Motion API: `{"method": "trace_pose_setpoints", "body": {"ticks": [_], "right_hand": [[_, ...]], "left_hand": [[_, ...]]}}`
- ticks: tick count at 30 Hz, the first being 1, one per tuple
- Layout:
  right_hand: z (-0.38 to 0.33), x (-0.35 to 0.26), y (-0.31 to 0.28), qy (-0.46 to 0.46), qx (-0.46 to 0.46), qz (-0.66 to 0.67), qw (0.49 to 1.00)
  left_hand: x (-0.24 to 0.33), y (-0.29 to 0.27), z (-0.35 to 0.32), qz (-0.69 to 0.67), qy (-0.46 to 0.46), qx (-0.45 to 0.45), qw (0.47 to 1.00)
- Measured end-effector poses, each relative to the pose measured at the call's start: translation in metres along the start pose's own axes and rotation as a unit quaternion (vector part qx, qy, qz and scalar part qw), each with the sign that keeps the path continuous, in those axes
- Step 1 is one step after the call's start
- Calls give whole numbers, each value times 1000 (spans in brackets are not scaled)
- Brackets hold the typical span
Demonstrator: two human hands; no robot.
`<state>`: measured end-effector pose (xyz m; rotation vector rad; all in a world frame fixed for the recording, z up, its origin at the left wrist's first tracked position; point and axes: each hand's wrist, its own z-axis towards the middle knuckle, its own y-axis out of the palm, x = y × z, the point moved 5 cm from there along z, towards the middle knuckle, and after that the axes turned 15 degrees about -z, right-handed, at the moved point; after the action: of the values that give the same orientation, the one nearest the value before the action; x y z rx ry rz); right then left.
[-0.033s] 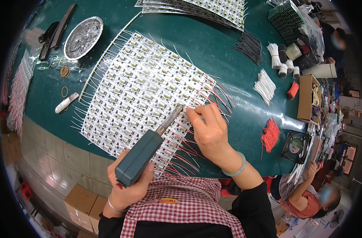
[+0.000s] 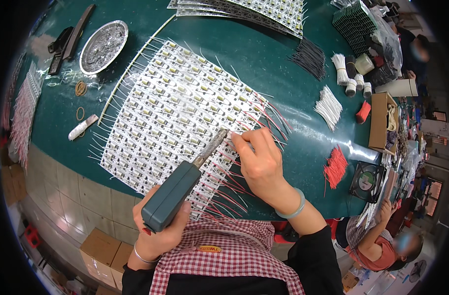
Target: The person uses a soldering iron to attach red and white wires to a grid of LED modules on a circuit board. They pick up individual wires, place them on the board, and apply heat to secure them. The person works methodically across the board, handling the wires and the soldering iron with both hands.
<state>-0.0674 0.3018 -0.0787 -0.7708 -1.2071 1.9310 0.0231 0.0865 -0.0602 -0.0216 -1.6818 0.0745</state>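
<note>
My left hand (image 2: 165,228) is closed around the dark green handle of a soldering iron (image 2: 171,196). The iron's metal tip touches, or nearly touches, the right part of a panel of white circuit boards (image 2: 170,108) with rows of small yellowish parts. Right beside that tip, my right hand (image 2: 259,160) is closed in a pinch; whatever sits between its fingertips is too small to make out. Red and white wires (image 2: 227,196) stick out along the panel's right edge, both above and below my right hand. Thin pale wires fringe the left edge.
Loose red wires (image 2: 335,167), white wires (image 2: 328,107) and black wires (image 2: 309,58) lie in piles to the right. A fan (image 2: 366,181) and cardboard box (image 2: 382,120) stand beyond. An oval metal dish (image 2: 103,47) is far left; stacked panels (image 2: 254,14) lie behind. A person (image 2: 382,241) works at right.
The soldering iron's handle has shifted very slightly left with my left hand. My right hand and the panel look the same.
</note>
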Motion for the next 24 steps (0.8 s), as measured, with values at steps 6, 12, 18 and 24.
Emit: {"method": "trace_pose_setpoints", "body": {"ticks": [6,12,18,24], "right_hand": [[0,0,0,1,4,-2,1000],[-2,1,-1,2,21,1,1000],[-8,-8,-13,14,45,15,999],[-12,-12,-7,8,20,17,1000]], "left_hand": [[4,-1,-1,-6,20,18,1000],[1,-4,-6,-13,9,18,1000],[-2,-10,-14,6,26,43,999],[-4,-12,-18,1,24,22,999]]}}
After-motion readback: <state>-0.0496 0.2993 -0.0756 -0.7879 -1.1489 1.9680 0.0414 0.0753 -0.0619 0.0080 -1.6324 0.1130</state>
